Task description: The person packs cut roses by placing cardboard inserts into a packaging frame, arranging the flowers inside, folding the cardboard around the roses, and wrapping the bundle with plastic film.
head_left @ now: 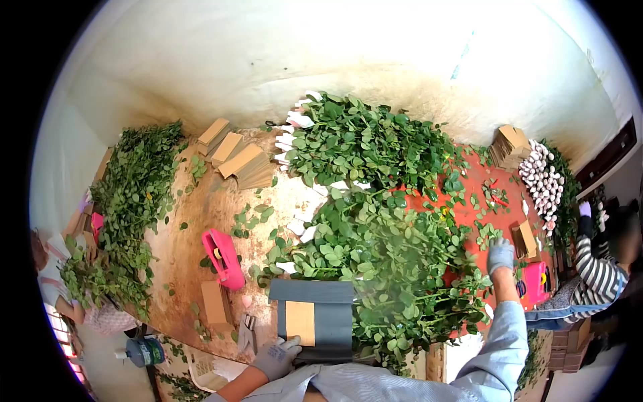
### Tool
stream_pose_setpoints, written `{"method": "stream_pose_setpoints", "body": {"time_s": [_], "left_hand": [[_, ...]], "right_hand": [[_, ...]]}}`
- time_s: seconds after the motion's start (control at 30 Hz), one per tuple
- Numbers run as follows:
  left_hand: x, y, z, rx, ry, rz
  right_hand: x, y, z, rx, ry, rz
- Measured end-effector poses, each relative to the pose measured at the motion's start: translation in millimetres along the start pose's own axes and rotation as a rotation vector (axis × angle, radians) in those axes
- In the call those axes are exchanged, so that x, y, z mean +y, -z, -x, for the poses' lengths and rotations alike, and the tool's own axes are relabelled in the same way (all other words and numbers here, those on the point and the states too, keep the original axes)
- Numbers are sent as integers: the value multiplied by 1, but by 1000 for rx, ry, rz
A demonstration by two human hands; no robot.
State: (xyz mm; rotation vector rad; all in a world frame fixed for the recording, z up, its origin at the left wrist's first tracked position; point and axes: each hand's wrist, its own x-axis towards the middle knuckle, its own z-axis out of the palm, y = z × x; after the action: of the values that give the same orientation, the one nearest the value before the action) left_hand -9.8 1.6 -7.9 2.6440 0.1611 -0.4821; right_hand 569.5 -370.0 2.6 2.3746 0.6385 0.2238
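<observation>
- Head view: left hand point(276, 358) is touching the cardboard piece point(300, 323) on the dark stand point(335, 313), near centre; it should be keeping the card square.
- Right hand point(501, 256) is reaching beside leafy stems point(429, 258), right; cannot tell either grip.

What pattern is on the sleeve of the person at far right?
The sleeve has dark and white stripes, visible in the head view.

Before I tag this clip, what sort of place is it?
Probably a flower-packing room: leafy stems heaped on a worktable, massed white-covered flower heads, and stacked cardboard.
</observation>
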Motion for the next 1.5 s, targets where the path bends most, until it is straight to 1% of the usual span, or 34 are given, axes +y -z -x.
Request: {"method": "stream_pose_setpoints", "body": {"time_s": [0.03, 0.07, 0.1, 0.13, 0.2, 0.23, 0.27, 0.33, 0.4, 0.43, 0.5, 0.57, 0.6, 0.63, 0.7, 0.73, 0.77, 0.8, 0.83, 0.9, 0.97, 1.0, 1.03, 1.07, 1.1, 1.13, 1.17, 1.2, 1.23, 1.3, 1.33, 1.37, 1.43, 1.5], "left_hand": [[2, 0, 1, -4, 18, 9], [2, -1, 1, 2, 15, 13], [2, -1, 0, -12, 10, -1], [1, -1, -2, -26, 3, -17], [-4, -11, -1, 15, -16, -20], [-7, -14, -1, 49, -26, -16], [-5, -10, -2, 44, -38, -21], [2, 1, -2, -11, 14, 13], [-3, -7, 0, 25, -8, 4], [-5, -13, 2, 67, -18, 5], [-9, -19, 3, 70, -40, -45], [-14, -23, 3, -29, 10, -57], [-9, -15, 0, -33, 5, -57], [5, -2, -5, -92, 100, -149], [25, 16, -11, -207, 296, -329], [16, 8, -8, -207, 296, -321], [-2, -8, -3, -144, 154, -205], [-10, -12, -1, -79, 12, -89], [-12, -19, 1, -76, 13, -81], [-9, -18, 1, 30, 4, 15], [-5, -16, 1, 63, -8, 28], [-6, -15, 0, 93, -25, 28], [-6, -15, 0, 102, -18, 31], [-7, -17, 1, 126, -28, 34], [-6, -19, 2, 149, -36, 41], [-7, -24, 1, 150, -20, 56], [-8, -28, 0, 224, -53, 38], [-7, -29, 2, 298, -83, 20], [-3, -21, 4, 293, -62, 38], [3, -2, -1, 31, 0, 33], [4, -1, -2, 30, 12, 46], [4, -4, -1, 29, 31, 55], [3, -8, -4, 25, 61, 75], [-1, -15, -5, 34, 51, 87]], "right_hand": [[-12, 4, -12, -5, 12, -84], [-29, 12, -24, 65, 53, -245], [-52, 48, -28, 188, 159, -392], [-78, 80, -36, 137, 223, -410], [-142, 106, -61, 247, 390, -628], [-170, 140, -65, 204, 453, -705], [-198, 162, -67, 279, 517, -792], [-256, 184, -85, 243, 633, -900], [-310, 197, -95, 297, 740, -881], [-337, 196, -101, 267, 760, -821], [-360, 214, -97, 141, 731, -691], [-388, 209, -106, 145, 721, -462], [-404, 198, -111, 202, 688, -428], [-404, 204, -110, 199, 686, -427], [-397, 224, -101, 145, 818, -366], [-395, 227, -90, 334, 843, -423], [-377, 247, -76, 398, 966, -477], [-362, 262, -63, 484, 1025, -476], [-351, 271, -52, 573, 1084, -476], [-342, 279, -51, 611, 1157, -492], [-328, 286, -61, 337, 1040, -491], [-316, 284, -67, 252, 1006, -435], [-307, 278, -70, 438, 920, -439], [-305, 265, -75, 683, 820, -387], [-302, 265, -79, 663, 722, -418], [-277, 291, -76, 497, 780, -522], [-254, 313, -68, 510, 726, -503], [-252, 305, -75, 730, 623, -564], [-230, 321, -68, 921, 587, -608], [-199, 353, -50, 1115, 543, -753], [-185, 368, -38, 1190, 538, -711], [-173, 380, -25, 1221, 548, -634], [-161, 393, 4, 1142, 577, -514], [-161, 392, 39, 988, 704, -424]]}}
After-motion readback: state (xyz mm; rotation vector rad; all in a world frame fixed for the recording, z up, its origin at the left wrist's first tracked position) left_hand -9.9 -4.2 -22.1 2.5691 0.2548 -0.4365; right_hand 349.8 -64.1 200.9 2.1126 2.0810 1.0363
